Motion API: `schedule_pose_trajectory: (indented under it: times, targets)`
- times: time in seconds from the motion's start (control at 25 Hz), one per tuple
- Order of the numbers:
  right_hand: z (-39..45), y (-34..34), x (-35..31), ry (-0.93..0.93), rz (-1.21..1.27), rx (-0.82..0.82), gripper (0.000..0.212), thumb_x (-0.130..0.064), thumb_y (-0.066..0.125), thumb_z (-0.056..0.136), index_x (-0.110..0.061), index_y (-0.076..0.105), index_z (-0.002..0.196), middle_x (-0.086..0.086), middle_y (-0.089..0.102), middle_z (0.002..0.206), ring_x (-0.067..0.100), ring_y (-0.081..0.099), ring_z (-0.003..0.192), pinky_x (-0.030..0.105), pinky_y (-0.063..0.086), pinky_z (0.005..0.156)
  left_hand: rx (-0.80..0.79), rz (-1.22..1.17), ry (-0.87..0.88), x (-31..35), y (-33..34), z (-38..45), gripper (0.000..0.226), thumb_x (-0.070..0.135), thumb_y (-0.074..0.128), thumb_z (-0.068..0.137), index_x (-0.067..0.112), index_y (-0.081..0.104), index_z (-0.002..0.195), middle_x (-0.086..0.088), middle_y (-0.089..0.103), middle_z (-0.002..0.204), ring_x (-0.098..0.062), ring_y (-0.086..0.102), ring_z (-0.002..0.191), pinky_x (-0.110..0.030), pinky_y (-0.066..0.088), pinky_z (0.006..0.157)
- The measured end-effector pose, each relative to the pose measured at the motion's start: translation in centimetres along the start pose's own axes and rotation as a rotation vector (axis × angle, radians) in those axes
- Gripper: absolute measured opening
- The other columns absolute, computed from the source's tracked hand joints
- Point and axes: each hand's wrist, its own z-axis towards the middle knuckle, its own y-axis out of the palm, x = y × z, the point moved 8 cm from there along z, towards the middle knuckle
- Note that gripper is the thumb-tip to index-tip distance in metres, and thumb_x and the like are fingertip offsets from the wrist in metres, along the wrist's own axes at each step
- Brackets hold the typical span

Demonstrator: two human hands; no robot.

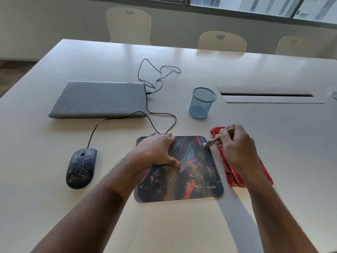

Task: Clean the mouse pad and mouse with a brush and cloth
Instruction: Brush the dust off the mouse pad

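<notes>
Mouse pad (182, 170) flat on counter (182, 225), near front edge; tan crumbs scattered over its right half. Left hand (156, 150) pressed flat on pad's far-left portion, fingers spread, fingertips at far edge. Right hand (237, 143) clamped on brush (217, 138), bristles at pad's far-right corner. Red cloth (235, 172) just right of pad, partly under right hand. Speckled mouse (81, 168) left of pad, corded to closed laptop (98, 99). Blue mesh cup (202, 103) beyond.

The left hand (156, 148) presses the mouse pad (191, 179) (crumbs on it) while the right hand (237, 143) holds a brush (217, 138).
</notes>
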Motion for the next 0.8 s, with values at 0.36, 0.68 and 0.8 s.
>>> schedule_pose_trajectory:
  times: [0.36, 0.68, 0.8]
  targets:
    - [-0.1, -0.3, -0.5, -0.041, -0.005, 0.017, 0.016, -0.029, 0.058, 0.105, -0.018, 0.055, 0.094, -0.012, 0.066, 0.078, 0.002, 0.062, 0.070, 0.007, 0.044, 0.055, 0.003, 0.001, -0.001, 0.0, 0.1, 0.0, 0.108, 0.079, 0.069, 0.065, 0.019, 0.040, 0.151, 0.003, 0.033, 0.160, -0.022, 0.037, 0.140, -0.041, 0.025, 0.116]
    - [-0.3, 0.7, -0.3, -0.042, -0.033, -0.077, 0.020, -0.030, 0.056, 0.104, -0.019, 0.056, 0.087, -0.004, 0.071, 0.076, 0.016, 0.071, 0.072, 0.029, 0.057, 0.062, 0.006, -0.002, -0.002, -0.1, 0.1, 0.1, 0.108, 0.079, 0.069, 0.065, 0.019, 0.040, 0.151, 0.004, 0.032, 0.160, -0.021, 0.036, 0.141, -0.040, 0.024, 0.116]
    - [-0.7, 0.3, -0.6, -0.027, 0.059, -0.009, 0.017, -0.032, 0.056, 0.107, -0.016, 0.057, 0.100, -0.004, 0.071, 0.084, 0.015, 0.071, 0.078, 0.015, 0.055, 0.062, 0.002, 0.001, -0.004, -0.1, 0.2, 0.2, 0.108, 0.078, 0.069, 0.065, 0.020, 0.040, 0.151, 0.004, 0.031, 0.161, -0.022, 0.036, 0.140, -0.040, 0.025, 0.116]
